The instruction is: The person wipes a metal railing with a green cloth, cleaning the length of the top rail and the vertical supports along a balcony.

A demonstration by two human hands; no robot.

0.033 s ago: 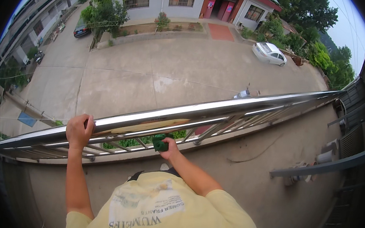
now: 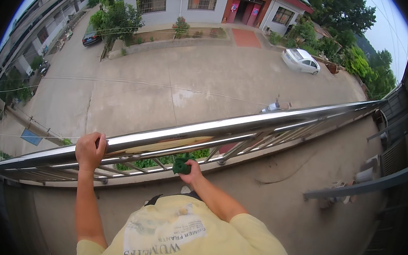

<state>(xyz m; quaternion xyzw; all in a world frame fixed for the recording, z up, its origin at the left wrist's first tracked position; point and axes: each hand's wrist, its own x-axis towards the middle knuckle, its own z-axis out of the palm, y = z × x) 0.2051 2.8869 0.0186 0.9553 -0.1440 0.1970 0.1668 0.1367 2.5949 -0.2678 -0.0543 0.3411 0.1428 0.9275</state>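
Note:
My left hand (image 2: 90, 152) is closed over the shiny metal handrail (image 2: 175, 129), toward its left end. Lower and to the right, my right hand (image 2: 192, 172) grips a bunched dark green cloth (image 2: 181, 164). The cloth is up against the thin upright bars below the handrail, and some of its folds are hidden by my fingers. My yellow T-shirt is reflected in the polished underside of the rail.
A concrete floor (image 2: 276, 186) lies behind the railing. At the right are a grey metal bar (image 2: 362, 182), a white bucket (image 2: 365, 174) and shoes. Beyond the railing, a yard below holds a white car (image 2: 301, 61), a parked scooter (image 2: 272, 106), trees and a building.
The green cloth and my right hand have shifted slightly down and right in view, and more of the cloth shows. My left hand stays on the handrail. The view has tilted slightly.

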